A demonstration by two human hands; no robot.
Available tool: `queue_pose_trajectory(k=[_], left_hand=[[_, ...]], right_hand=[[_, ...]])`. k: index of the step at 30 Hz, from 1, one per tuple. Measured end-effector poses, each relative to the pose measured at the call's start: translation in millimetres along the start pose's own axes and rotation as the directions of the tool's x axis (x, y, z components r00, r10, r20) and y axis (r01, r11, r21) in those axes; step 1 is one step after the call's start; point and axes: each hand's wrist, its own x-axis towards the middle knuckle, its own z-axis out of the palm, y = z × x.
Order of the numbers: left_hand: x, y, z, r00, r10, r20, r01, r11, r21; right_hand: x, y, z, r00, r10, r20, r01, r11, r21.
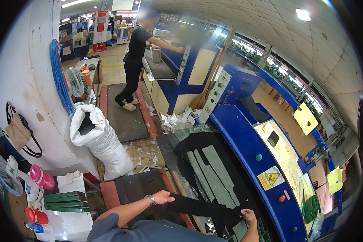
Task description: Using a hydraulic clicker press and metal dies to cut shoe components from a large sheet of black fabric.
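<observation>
A long black piece of cut material [201, 208] stretches between my two hands at the near edge of the work surface. My left hand [163, 197], with a watch at the wrist, pinches its left end. At the other end, my right hand [248, 215] is closed on it. Beyond the strip, several long grey-green cut pieces [218, 173] lie on a black sheet [197, 142] spread over the machine bed. A green gridded frame [263, 230], possibly a cutting die, sits just right of my right forearm, partly out of view.
A blue machine [246, 141] with knobs borders the bed on the right. To the left stand a full white sack [103, 141] and a table [70, 226] with green bars [66, 201] and a pink tumbler [41, 176]. A co-worker [136, 52] stands at another machine ahead. Scraps [177, 121] litter the floor.
</observation>
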Motion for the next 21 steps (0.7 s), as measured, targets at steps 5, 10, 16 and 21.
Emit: queue_pose_trajectory(k=[5,10,16,21], left_hand=[[3,-25,13,0.977,-0.209,0.040,0.213,0.965,-0.154],[12,-38,4,0.970,-0.242,-0.034,0.240,0.970,-0.037],[24,-48,2,0.975,-0.217,-0.046,0.209,0.968,-0.138],[25,-16,19,0.980,-0.198,-0.030,0.195,0.978,-0.068]], right_hand=[[1,5,-7,0.998,0.053,-0.032,-0.054,0.998,-0.035],[3,0,-1,0.996,0.088,0.016,-0.088,0.996,-0.010],[18,-22,0,0.997,0.026,0.066,-0.023,0.999,-0.045],[-3,6,-21,0.997,0.066,-0.028,-0.068,0.994,-0.089]])
